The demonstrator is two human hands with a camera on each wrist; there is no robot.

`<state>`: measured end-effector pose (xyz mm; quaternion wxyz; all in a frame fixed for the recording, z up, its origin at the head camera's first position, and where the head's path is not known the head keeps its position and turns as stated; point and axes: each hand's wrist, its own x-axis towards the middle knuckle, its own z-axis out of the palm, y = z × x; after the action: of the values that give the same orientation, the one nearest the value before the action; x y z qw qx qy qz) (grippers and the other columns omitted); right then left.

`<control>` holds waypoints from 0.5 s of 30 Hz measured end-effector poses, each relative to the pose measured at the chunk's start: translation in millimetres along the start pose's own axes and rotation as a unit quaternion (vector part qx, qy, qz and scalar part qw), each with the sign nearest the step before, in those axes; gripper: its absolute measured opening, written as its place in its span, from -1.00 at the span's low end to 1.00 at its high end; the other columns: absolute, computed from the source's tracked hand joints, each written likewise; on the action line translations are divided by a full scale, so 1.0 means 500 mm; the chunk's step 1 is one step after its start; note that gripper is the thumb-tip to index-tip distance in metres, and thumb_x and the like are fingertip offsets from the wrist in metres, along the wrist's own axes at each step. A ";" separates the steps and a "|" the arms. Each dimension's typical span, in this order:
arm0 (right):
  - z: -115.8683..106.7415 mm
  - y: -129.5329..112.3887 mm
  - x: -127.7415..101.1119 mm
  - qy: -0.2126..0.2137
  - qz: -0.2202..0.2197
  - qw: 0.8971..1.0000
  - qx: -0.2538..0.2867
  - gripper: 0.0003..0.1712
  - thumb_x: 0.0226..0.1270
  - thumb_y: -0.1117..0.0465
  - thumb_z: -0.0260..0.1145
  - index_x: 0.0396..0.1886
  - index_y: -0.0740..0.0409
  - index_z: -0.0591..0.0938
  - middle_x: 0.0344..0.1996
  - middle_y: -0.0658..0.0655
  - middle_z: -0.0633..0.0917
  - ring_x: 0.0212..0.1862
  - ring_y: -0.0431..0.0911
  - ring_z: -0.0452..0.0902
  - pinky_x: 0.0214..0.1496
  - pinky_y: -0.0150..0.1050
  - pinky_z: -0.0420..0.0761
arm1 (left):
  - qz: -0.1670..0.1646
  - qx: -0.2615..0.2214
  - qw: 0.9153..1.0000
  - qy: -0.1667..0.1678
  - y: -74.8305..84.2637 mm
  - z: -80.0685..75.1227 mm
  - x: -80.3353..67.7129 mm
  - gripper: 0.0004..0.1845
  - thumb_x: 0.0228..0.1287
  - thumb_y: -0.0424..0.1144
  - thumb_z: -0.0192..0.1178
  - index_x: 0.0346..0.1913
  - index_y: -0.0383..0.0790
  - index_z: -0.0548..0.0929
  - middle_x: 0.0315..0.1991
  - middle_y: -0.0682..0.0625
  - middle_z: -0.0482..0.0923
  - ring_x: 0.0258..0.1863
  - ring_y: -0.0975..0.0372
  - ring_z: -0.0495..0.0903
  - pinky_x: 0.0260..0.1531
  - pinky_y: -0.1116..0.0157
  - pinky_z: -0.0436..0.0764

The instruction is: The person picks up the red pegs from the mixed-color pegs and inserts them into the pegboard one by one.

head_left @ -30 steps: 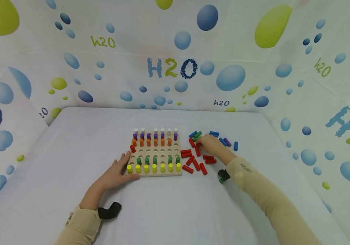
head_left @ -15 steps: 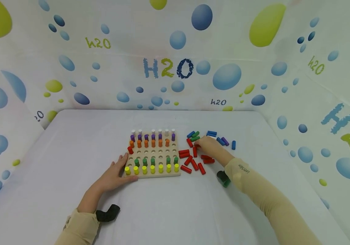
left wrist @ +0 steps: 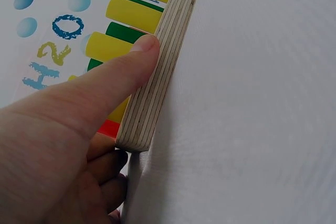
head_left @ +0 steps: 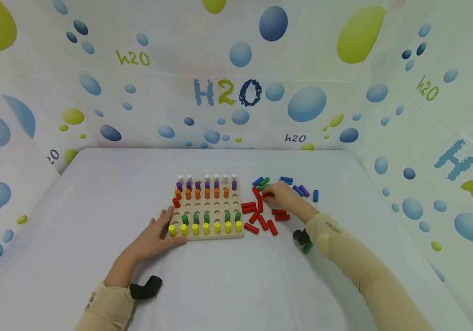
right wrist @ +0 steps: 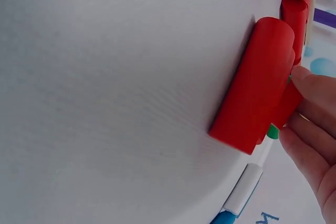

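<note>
The wooden pegboard (head_left: 216,236) lies on the white-covered table, with rows of yellow, green, orange, purple and white pegs standing in it. My left hand (head_left: 153,236) holds its near left corner, thumb along the front edge in the left wrist view. A red peg (head_left: 176,202) leans at the board's left side, just above my left fingertips. To the right of the board, my right hand (head_left: 282,195) is low over the loose pegs. In the right wrist view its thumb and fingers pinch a red peg (right wrist: 287,106), partly hidden behind a larger-looking red peg (right wrist: 254,85).
Several loose red pegs (head_left: 272,227) lie between the board and my right forearm. Blue pegs (head_left: 315,196), green pegs (head_left: 264,181) and a purple peg (head_left: 304,191) lie farther back. A white peg (right wrist: 244,187) shows beyond the hand. Black wrist mounts (head_left: 147,288) hang under both sleeves.
The red peg at my right fingertips has shifted slightly left, towards the other red pegs. My left hand stays at the board's corner. The head view has shifted a little.
</note>
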<state>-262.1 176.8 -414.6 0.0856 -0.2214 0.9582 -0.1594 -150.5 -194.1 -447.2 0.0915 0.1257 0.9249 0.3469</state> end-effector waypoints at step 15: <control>-0.004 0.025 -0.003 0.062 0.033 0.983 0.170 -0.74 0.24 0.25 0.26 -0.08 0.22 0.62 -0.17 0.14 0.67 -0.08 -0.03 0.58 0.00 -0.19 0.56 | -0.002 -0.006 1.000 -0.005 0.003 -0.004 -0.002 0.13 0.00 0.21 0.25 0.41 -0.37 -0.13 0.41 -0.30 -0.19 0.38 -0.11 -0.26 0.31 -0.07 -0.26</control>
<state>-266.1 188.6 -416.5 0.0671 -0.1619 0.9275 -0.3303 -149.9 -194.5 -444.6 0.0975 0.1251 0.9224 0.3521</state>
